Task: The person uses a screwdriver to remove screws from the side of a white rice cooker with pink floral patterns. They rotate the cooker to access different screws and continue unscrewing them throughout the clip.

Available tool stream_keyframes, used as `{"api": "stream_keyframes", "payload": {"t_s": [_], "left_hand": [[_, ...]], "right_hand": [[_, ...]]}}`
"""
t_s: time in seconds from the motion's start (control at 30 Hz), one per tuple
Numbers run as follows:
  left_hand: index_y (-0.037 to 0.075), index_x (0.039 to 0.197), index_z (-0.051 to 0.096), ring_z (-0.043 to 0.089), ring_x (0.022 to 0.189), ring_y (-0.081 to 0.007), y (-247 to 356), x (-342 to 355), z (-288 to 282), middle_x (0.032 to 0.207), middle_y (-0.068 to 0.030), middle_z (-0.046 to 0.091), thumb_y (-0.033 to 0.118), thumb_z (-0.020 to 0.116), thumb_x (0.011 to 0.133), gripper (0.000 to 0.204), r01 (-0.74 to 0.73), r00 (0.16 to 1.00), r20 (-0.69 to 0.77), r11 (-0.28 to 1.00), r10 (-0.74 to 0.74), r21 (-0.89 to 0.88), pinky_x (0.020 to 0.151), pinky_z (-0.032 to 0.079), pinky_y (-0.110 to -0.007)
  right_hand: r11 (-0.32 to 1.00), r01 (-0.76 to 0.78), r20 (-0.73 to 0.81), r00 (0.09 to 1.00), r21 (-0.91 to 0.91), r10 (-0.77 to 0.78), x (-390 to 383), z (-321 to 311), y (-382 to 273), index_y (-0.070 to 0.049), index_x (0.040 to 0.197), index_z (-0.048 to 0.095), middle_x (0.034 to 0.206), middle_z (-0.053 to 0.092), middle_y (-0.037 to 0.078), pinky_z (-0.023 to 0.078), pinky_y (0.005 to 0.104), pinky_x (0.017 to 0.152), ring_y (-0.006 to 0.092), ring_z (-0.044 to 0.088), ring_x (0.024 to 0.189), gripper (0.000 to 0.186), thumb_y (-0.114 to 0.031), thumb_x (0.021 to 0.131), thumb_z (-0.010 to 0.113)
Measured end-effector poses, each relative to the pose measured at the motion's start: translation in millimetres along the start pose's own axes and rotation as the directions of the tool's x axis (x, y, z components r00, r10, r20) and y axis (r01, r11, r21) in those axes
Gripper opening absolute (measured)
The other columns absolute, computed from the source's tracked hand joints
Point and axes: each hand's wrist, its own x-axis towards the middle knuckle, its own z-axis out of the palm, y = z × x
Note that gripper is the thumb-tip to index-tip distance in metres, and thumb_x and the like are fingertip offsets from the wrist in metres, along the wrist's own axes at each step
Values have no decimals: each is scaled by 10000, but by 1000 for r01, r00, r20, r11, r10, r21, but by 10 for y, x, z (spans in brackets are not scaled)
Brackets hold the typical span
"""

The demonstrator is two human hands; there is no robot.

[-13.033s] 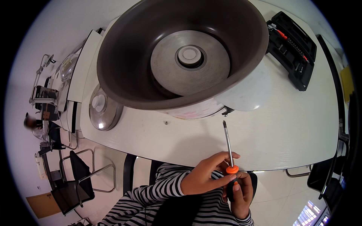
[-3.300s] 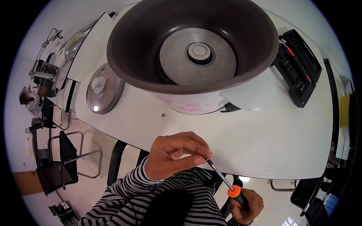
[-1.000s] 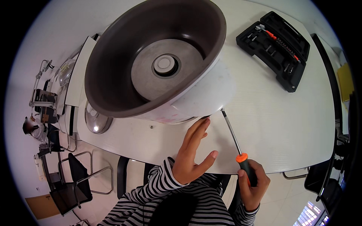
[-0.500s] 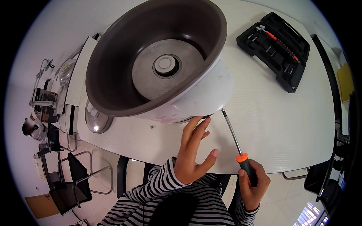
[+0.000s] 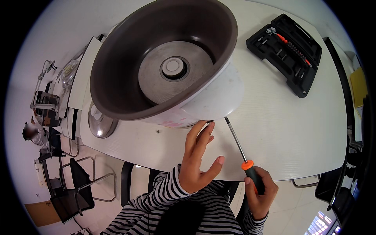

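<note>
A large rice cooker body (image 5: 129, 51) stands on the white table, tilted in my view, with its dark inner wall and round metal heating plate (image 5: 156, 84) showing. My left hand (image 5: 199, 160) has its fingers stretched out, fingertips at the lower edge of the cooker's white front housing (image 5: 219, 98), thumb apart. In my right hand (image 5: 262, 192) is a screwdriver (image 5: 236, 140) with a dark green and orange handle. Its metal shaft points up to the housing's lower edge; whether the tip touches or sits in a screw I cannot tell.
An open black tool case (image 5: 270, 51) with bits and an orange tool lies at the table's far right. A shiny lid (image 5: 102, 123) rests left of the cooker. A small metal piece (image 5: 158, 131) lies near it. Chairs (image 5: 76, 184) and a seated person are beyond the left side.
The screwdriver and my right hand have shifted slightly left, its tip now a little lower along the housing's edge. My left hand has moved slightly left, still at the cooker's lower edge.
</note>
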Motion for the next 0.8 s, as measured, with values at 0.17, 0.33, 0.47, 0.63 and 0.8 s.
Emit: {"api": "stream_keyframes", "payload": {"t_s": [0.17, 0.33, 0.47, 0.63, 0.8], "left_hand": [[-68, 1284, 272, 340, 1202, -315, 13, -89, 72, 1345, -209, 181, 48, 558, 758, 610, -74, 997, -27, 997, 74, -5, 907, 384, -373], [-60, 1283, 275, 289, 1241, -340, -46, -91, 50, 1344, -239, 213, 23, 528, 772, 576, -68, 996, 46, 988, 75, -139, 956, 337, -393], [-58, 1283, 276, 255, 1259, -351, -32, -19, 49, 1355, -249, 205, 33, 521, 785, 562, -10, 995, 91, 976, 31, -217, 991, 282, -406], [-51, 1277, 297, 253, 1258, -361, -72, -2, 58, 1352, -259, 213, 64, 517, 801, 537, -14, 996, 80, 984, 28, -180, 1003, 256, -404], [-48, 1279, 299, 258, 1254, -368, -80, 27, 42, 1350, -269, 211, 80, 520, 805, 538, -16, 995, 96, 992, 28, -129, 997, 261, -407]], "right_hand": [[1000, 26, -4, 1000, -10, -26, 35, 32, -23, 33, 890, 563, 641, 565, 86, 393, 220, 495, 135, 511, 516, 208, -57, 718, 639], [1000, 15, 5, 1000, -12, -15, 57, 39, -60, 31, 889, 562, 628, 559, 83, 390, 223, 489, 134, 507, 508, 209, -60, 718, 640], [999, 18, 17, 1000, -42, -18, 62, 18, -81, 34, 889, 562, 629, 561, 83, 391, 220, 491, 133, 507, 505, 212, -59, 716, 639], [1000, 7, 1, 1000, -27, -7, 11, 8, -27, 40, 891, 561, 633, 568, 86, 391, 216, 495, 125, 509, 512, 213, -47, 711, 634], [999, -38, -41, 998, 39, 40, -30, -8, 21, 47, 895, 559, 635, 569, 83, 392, 212, 500, 113, 509, 524, 214, -39, 711, 628]]}}
